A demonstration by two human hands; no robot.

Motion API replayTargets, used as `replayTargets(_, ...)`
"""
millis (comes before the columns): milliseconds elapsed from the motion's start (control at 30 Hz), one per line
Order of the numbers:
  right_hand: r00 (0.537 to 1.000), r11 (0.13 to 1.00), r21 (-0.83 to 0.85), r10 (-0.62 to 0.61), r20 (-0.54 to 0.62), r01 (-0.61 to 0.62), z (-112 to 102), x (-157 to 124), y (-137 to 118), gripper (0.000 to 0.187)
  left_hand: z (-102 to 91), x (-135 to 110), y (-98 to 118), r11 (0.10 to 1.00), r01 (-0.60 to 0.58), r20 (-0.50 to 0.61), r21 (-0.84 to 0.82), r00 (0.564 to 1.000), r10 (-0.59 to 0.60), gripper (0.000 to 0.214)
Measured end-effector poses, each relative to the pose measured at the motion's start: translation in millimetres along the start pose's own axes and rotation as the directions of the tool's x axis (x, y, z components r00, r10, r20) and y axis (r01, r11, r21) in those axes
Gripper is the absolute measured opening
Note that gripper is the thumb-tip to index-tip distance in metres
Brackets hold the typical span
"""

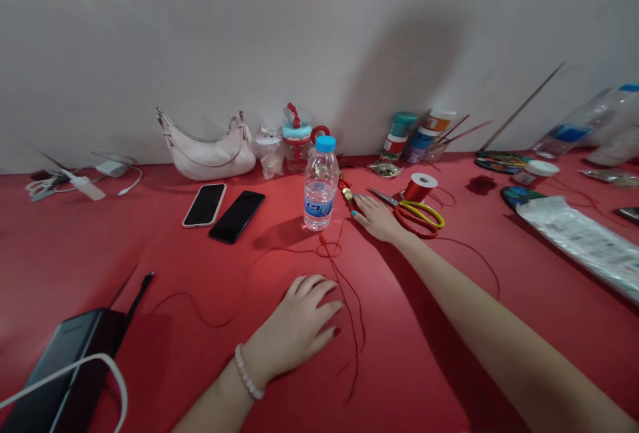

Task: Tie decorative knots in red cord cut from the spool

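Observation:
My left hand (299, 326) lies flat on the red table (449, 326), fingers spread over a thin red cord (349, 293) that loops across the surface. My right hand (375, 217) is stretched far forward, fingers closed in a pinch on the cord's end with gold beads (346, 195), just right of a water bottle (320, 183) with a blue cap. Red-and-yellow scissors (417, 215) lie right beside my right hand, with a red thread spool (420, 187) behind them.
Two phones (223, 210) lie left of the bottle. A pale handbag (207, 147), a small jar (298, 140) and paint pots (417, 135) line the grey partition. A black power bank with white cable (64, 366) sits near left; a plastic packet (584, 237) lies right.

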State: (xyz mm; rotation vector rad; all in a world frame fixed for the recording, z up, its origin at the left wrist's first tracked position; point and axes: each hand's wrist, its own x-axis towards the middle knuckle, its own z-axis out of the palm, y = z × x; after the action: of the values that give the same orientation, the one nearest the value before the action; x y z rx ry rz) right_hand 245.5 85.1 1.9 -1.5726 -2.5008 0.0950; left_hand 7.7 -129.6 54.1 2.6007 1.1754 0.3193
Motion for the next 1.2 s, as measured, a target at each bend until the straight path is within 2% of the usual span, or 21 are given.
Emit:
replayTargets(67, 0.999, 0.999, -0.015, 0.049, 0.022, -0.048, 0, -16, -1, 0.065, 1.0, -1, -1, 0.997, 0.059, -0.008, 0.039, 0.998, -0.059, 0.035)
replayTargets(133, 0.997, 0.998, -0.037, 0.050, 0.058, -0.048, -3, -33, -4, 0.067, 1.9, -2, -1, 0.994, 0.094, -0.002, 0.064, 0.996, -0.094, 0.037)
replayTargets(267, 0.994, 0.997, -0.079, -0.014, 0.111, 0.023, -15, -67, -11, 0.069, 3.4, -2, -2, 0.987, 0.136, 0.017, 0.083, 0.990, -0.138, 0.039)
replayTargets(333, 0.990, 0.994, -0.089, -0.052, 0.128, 0.063, -20, -83, -14, 0.068, 4.6, 0, -4, 0.976, 0.197, 0.013, 0.093, 0.980, -0.199, 0.041)
replayTargets(400, 0.987, 0.991, -0.093, -0.082, 0.139, 0.095, -23, -97, -15, 0.065, 6.4, 1, -9, 0.946, 0.304, -0.012, 0.115, 0.952, -0.305, 0.046)
replayTargets(533, 0.991, 0.989, -0.120, -0.070, 0.116, 0.084, -26, -113, -14, 0.062, 11.4, 2, -19, 0.827, 0.531, -0.064, 0.187, 0.846, -0.529, 0.055)
replayTargets(733, 0.993, 0.979, -0.176, 0.111, 0.050, -0.101, -23, -116, -9, 0.064, 14.2, 1, -23, 0.726, 0.638, -0.149, 0.257, 0.768, -0.623, 0.054)
replayTargets(800, 0.991, 0.977, -0.171, 0.132, 0.018, -0.127, -24, -117, -10, 0.064, 14.1, 0, -23, 0.695, 0.669, -0.186, 0.264, 0.742, -0.644, 0.054)
replayTargets(900, 0.999, 0.992, -0.126, 0.004, 0.051, 0.002, -27, -119, -16, 0.060, 14.0, 0, -24, 0.695, 0.668, -0.194, 0.268, 0.744, -0.640, 0.055)
replayTargets(967, 0.984, 0.986, -0.067, -0.144, 0.106, 0.151, -31, -120, -24, 0.056, 14.0, 0, -24, 0.710, 0.652, -0.167, 0.267, 0.757, -0.632, 0.055)
replayTargets(1033, 0.961, 0.970, -0.018, -0.238, 0.138, 0.243, -33, -120, -31, 0.054, 13.5, 1, -25, 0.719, 0.641, -0.143, 0.269, 0.765, -0.628, 0.054)
replayTargets(1100, 0.955, 0.965, 0.003, -0.259, 0.144, 0.262, -34, -120, -36, 0.053, 12.6, 1, -25, 0.721, 0.638, -0.137, 0.271, 0.767, -0.627, 0.054)
replayTargets(1200, 0.965, 0.973, 0.006, -0.229, 0.129, 0.230, -34, -119, -38, 0.053, 11.2, 0, -25, 0.714, 0.646, -0.156, 0.269, 0.761, -0.630, 0.053)
